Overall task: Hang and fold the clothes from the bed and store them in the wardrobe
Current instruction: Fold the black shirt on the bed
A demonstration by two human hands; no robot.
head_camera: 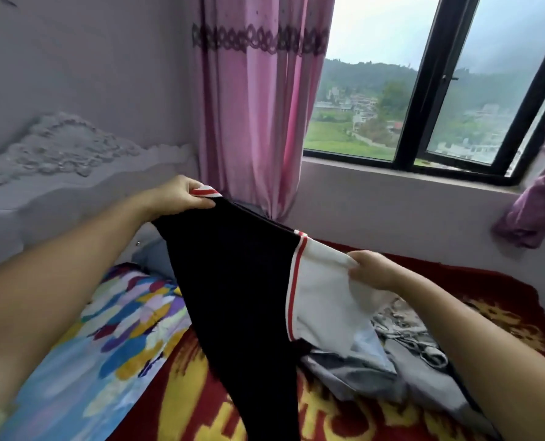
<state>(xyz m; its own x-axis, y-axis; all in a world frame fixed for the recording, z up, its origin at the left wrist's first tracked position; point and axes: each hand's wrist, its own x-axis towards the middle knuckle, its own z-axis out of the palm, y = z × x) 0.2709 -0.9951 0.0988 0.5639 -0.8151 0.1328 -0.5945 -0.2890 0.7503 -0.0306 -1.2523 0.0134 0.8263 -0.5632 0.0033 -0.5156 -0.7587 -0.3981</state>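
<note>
Red-and-yellow blanket (201, 405) is covering the bed; above it, the left hand (182, 195) and right hand (374, 270) are gripping a black-and-white shirt (239, 281), stretched between them, beside crumpled clothes (392, 354).

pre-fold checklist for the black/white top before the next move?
1. Left hand grips the black and white top at its red-striped edge: ok.
2. Right hand grips the white sleeve: ok.
3. Top fully lifted off the red blanket: not ok, its lower end trails down to the bed and out of frame.
4. Top spread flat between the hands: not ok, it hangs twisted.
5. Bare bed space to lay it down: not ok, a heap of grey clothes lies under the right hand.
6. Wardrobe and hangers within reach: cannot tell, not in view.
</note>
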